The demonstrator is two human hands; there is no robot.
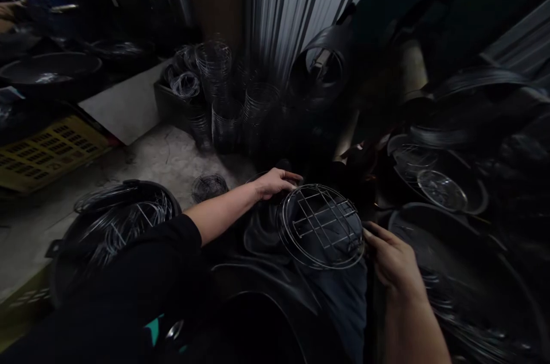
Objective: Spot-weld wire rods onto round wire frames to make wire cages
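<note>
A round wire rack [324, 216] with a crossed grid inside a ring rim is held tilted over my lap. My right hand [393, 255] pinches its right edge between thumb and fingers. At the rack's upper left rim is my left hand [277, 182], its fingers close together and seemingly gripping the wire; shadow hides the exact contact. Dark trousers [348, 306] show beneath the rack.
A dark tub [174, 198] of loose wire pieces stands at left. Stacked wire baskets [226, 123] rest on the floor ahead, beside a yellow crate [55, 149]. Dark basins [412, 209] with wire parts line the right. A wire coil [468, 83] sits behind them.
</note>
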